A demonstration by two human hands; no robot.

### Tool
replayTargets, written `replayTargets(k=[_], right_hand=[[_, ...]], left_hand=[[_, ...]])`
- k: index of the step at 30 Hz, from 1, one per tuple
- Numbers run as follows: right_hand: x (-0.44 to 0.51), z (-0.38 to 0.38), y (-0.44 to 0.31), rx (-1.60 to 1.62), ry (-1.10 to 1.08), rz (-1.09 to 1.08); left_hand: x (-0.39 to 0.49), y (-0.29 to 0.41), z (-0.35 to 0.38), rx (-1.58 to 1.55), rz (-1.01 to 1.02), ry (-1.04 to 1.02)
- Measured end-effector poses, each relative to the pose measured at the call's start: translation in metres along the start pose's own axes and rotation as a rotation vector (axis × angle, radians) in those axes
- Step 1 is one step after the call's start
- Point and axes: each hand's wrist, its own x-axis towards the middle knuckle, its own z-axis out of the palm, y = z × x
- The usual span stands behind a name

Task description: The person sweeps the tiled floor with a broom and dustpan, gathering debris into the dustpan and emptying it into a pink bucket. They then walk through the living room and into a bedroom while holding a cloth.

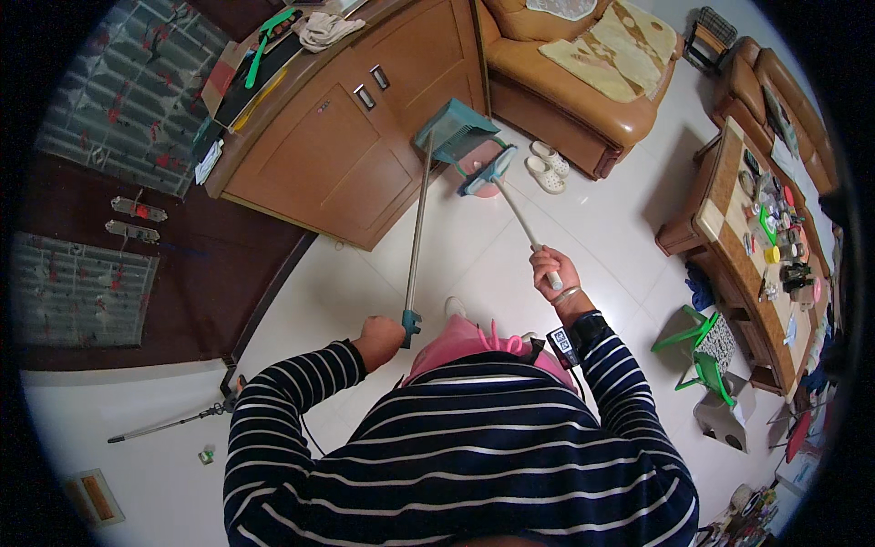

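My right hand (554,272) grips the white handle of a broom (523,219), whose blue-green head touches a pink basin or bin (487,186) with a green rim. My left hand (381,340) is closed at the top end of a long-handled dustpan (416,239), beside its teal grip end. The dustpan's teal pan (454,130) is raised partly over the pink container, close to the wooden cabinet (328,164). What lies inside the container is hard to make out.
White clogs (547,167) sit by a brown leather armchair (574,89). At the right stand a long table (724,198) with jars and bottles, a green folding stool (714,352) and a cardboard box (728,417). A dark door (191,273) is at the left.
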Motion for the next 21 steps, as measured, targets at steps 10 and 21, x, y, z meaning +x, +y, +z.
replayTargets(k=[10,21], right_hand=[[-0.012,0.001,0.012,-0.012,-0.01,0.042],[-0.025,-0.007,0.011,0.007,0.013,0.081]], left_hand=[[0.009,-0.003,0.0,-0.033,-0.006,-0.038],[0.003,-0.004,-0.034,-0.087,0.093,-0.039]])
